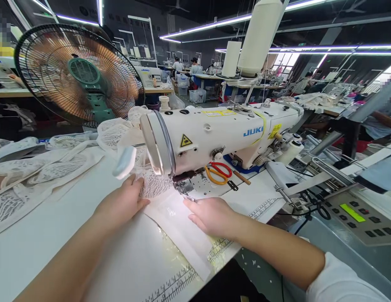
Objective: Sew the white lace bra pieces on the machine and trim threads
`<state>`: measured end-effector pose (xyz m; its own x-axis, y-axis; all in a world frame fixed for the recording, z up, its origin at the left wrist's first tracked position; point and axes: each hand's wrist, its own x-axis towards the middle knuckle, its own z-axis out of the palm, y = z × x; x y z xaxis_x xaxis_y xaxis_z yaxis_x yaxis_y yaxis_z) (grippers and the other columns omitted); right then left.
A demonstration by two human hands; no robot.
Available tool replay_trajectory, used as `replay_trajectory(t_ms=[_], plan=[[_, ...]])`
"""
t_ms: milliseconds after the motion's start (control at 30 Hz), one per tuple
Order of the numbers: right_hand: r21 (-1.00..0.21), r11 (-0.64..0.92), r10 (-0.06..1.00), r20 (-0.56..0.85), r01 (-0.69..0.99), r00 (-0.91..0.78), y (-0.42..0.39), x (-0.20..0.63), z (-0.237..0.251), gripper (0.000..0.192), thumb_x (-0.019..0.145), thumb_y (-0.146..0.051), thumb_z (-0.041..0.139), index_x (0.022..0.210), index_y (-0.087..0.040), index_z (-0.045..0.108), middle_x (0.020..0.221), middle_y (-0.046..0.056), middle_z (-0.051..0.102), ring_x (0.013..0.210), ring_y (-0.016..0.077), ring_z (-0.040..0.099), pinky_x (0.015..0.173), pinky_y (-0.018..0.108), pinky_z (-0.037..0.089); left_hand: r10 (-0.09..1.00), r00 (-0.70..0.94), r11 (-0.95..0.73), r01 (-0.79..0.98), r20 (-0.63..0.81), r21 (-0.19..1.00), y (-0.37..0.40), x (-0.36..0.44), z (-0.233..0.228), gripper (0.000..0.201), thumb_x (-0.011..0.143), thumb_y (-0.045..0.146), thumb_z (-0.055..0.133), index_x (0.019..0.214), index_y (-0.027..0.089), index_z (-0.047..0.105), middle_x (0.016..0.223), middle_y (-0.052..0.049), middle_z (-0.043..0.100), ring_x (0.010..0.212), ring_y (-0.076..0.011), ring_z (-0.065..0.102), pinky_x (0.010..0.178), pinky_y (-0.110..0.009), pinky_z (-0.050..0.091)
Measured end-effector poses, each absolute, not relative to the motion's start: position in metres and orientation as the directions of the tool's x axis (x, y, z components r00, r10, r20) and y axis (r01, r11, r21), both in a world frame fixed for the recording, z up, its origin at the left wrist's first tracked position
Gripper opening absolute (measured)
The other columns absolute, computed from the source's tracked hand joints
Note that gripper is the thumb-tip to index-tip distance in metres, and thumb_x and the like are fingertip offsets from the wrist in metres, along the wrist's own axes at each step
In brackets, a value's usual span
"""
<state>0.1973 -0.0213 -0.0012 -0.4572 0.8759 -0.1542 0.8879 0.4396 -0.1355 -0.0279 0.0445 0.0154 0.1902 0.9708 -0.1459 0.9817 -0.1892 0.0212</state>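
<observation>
While the white JUKI sewing machine lights its own needle area, we press a strip of white fabric flat on the table directly in front of it. The strip is pale, smooth and long, running from under the machine's presser foot back toward us; beside it, just left of the foot, lies a patch of white lace with an open, net-like pattern. Our left hand rests palm down to the left of the machine's head, fingers extended and close together, the tips touching the lace and the strip's edge; it grips nothing. Our right hand lies flat on the strip just in front of the foot, fingers straight and slightly spread, pressing down without closing on the cloth. Under the machine's arm lie scissors with orange and red handles. Left of the machine, more lace pieces are heaped on the table, and behind them stands a green fan. Right of the machine sits a control panel with a lit green display. Two thread cones rise behind the machine.
</observation>
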Motion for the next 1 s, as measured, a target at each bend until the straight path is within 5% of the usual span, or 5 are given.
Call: replay_trajectory(t_ms=[300,433,533,667,1000], plan=[[-0.159,0.604,0.776,-0.105,0.781,-0.622,-0.046,0.232,0.002,0.033,0.089,-0.030,0.038,0.120,-0.021,0.048,0.078,0.004,0.058,0.068,0.0169,0.050,0.051,0.026,0.025,0.979,0.201,-0.200,0.980,-0.037,0.013,0.040,-0.024,0.030,0.041,0.090,0.029,0.029,0.120,0.006,0.043,0.142,-0.021,0.030,0.114,-0.0364,0.048,0.080,-0.046,0.047],[-0.156,0.667,0.724,-0.095,0.729,-0.683,-0.054,0.243,0.001,0.024,0.088,-0.023,0.040,0.106,-0.023,0.056,0.081,0.004,0.053,0.071,0.0155,0.045,0.052,0.025,0.024,0.942,0.330,-0.329,0.944,0.068,-0.016,0.020,-0.002,0.034,0.033,0.091,0.027,0.026,0.103,0.011,0.053,0.119,-0.016,0.053,0.104,-0.0311,0.054,0.074,-0.041,0.050],[-0.150,0.679,0.717,-0.078,0.719,-0.693,-0.055,0.246,-0.004,0.017,0.085,-0.021,0.045,0.095,-0.022,0.058,0.084,0.003,0.052,0.073,0.0149,0.043,0.053,0.026,0.024,0.816,0.577,-0.575,0.817,-0.035,0.039,-0.009,0.029,0.030,0.027,0.089,0.025,0.035,0.101,0.019,0.059,0.108,-0.007,0.060,0.093,-0.0191,0.060,0.076,-0.028,0.049],[-0.131,0.693,0.709,-0.055,0.709,-0.703,-0.052,0.246,-0.011,0.012,0.084,-0.021,0.046,0.084,-0.018,0.058,0.084,0.003,0.051,0.072,0.0144,0.042,0.055,0.026,0.026,0.576,0.763,-0.797,0.604,-0.294,0.005,-0.037,0.057,0.019,0.029,0.084,0.030,0.047,0.106,0.016,0.060,0.098,-0.009,0.062,0.081,-0.0231,0.061,0.066,-0.034,0.051],[-0.125,0.678,0.727,-0.032,0.724,-0.686,-0.042,0.234,-0.012,0.011,0.083,-0.020,0.046,0.084,-0.019,0.057,0.079,0.003,0.049,0.070,0.0142,0.040,0.051,0.025,0.022,0.601,0.717,-0.773,0.634,-0.352,-0.028,-0.026,0.048,0.015,0.039,0.079,0.028,0.054,0.117,0.016,0.055,0.106,-0.009,0.060,0.091,-0.0252,0.058,0.074,-0.037,0.051]])
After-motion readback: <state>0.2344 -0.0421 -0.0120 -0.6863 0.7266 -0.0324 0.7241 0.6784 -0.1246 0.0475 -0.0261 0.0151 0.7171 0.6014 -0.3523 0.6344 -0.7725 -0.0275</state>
